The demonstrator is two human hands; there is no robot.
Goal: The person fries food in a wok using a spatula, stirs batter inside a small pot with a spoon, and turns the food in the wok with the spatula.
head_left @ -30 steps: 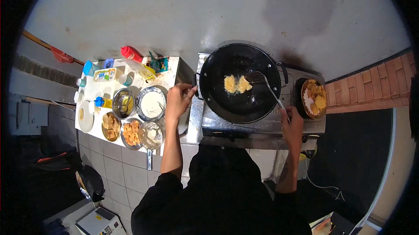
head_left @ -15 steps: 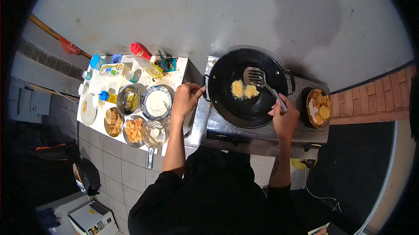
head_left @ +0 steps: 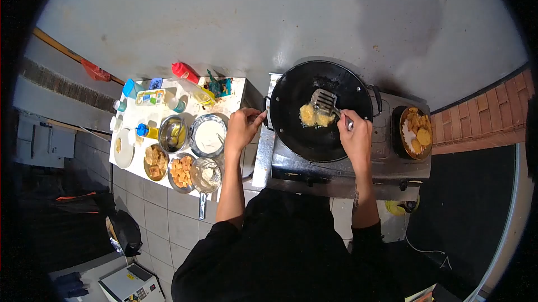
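A black wok [head_left: 291, 86] sits on the steel stove. My left hand [head_left: 244, 127] pinches the wok's left side handle [head_left: 266, 112]. With its fingers wrapped round the handle, my right hand [head_left: 356, 138] holds a slotted turner [head_left: 324, 99]. The turner's head is tilted inside the wok, at the upper edge of two golden fried pieces [head_left: 307, 114] that lie side by side in bubbling oil. It partly covers the right piece; whether it is underneath cannot be made out.
Right of the wok, a bowl [head_left: 416, 156] holds fried food on white paper. On the white table [head_left: 230, 100] to the left stand a bowl of white powder [head_left: 209, 136], a bowl of cut pieces [head_left: 181, 172], a strainer [head_left: 206, 175], a metal bowl [head_left: 172, 134] and several bottles.
My right hand has moved up and left over the wok, and the turner stands steeper, its head against the fried pieces. My left hand stays at the wok handle. The view has shifted slightly.
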